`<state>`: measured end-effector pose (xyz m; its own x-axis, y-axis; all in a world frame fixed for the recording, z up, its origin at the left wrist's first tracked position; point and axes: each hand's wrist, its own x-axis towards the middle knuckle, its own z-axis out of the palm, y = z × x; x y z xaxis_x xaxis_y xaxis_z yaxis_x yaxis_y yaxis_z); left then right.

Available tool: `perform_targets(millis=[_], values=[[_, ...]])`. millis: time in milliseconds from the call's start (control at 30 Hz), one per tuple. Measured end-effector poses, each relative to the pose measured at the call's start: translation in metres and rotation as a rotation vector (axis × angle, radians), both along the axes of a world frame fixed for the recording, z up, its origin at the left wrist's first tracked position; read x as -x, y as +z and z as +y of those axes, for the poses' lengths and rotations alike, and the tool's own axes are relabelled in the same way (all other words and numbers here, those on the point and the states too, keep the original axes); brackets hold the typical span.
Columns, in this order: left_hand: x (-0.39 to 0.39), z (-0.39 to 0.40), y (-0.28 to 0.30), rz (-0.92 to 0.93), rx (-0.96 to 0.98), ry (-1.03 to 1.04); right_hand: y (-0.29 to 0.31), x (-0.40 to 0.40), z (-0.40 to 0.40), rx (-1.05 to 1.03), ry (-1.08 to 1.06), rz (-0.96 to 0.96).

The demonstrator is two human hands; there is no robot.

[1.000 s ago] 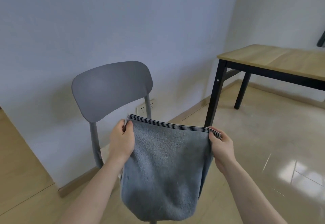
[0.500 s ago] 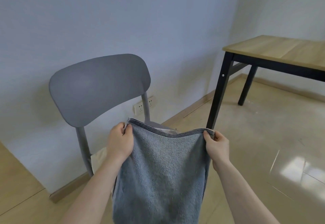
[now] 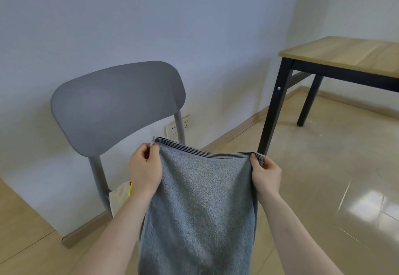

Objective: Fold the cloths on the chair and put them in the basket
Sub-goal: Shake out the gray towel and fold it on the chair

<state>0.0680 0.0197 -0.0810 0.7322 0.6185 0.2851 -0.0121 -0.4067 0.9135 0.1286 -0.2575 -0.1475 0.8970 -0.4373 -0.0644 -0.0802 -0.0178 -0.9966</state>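
Grey-blue terry towel with dark striped hem [image 3: 200, 205] hangs lengthwise in front of the grey plastic chair [image 3: 116, 106], hem level on top. Left hand [image 3: 145, 170] pinches the towel's left top corner, right hand [image 3: 266, 174] the right corner; both equally near. Likely next: bringing corners together. Beyond the towel, a pale cloth [image 3: 119, 197] on the seat. No basket visible.

Bright, even daylight throughout; soft illumination entering from the right. Strong glare patches on the glossy floor tiles [image 3: 364, 207] at lower right. Soft, diffuse shadow behind the chair backrest [image 3: 117, 106] on the wall [image 3: 151, 15]; bluish cast on that wall. Wide-angle distortion evident: table leg [image 3: 273, 115] leaning, lines bowing toward the edges. Focus sharp on the towel [image 3: 200, 205] pile; slight softness at the frame corners.
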Motion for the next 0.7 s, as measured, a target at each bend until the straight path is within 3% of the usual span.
perform_targets(millis=[100,400,700], values=[[-0.007,0.002,-0.006,-0.011,-0.018,0.04,-0.005,-0.002,0.003,0.043,-0.01,0.026],[-0.016,0.017,-0.033,0.295,-0.058,0.002,-0.019,-0.005,0.009,0.326,0.035,0.136],[-0.024,0.021,-0.041,0.431,0.062,-0.063,-0.022,0.0,0.009,0.361,-0.002,0.137]])
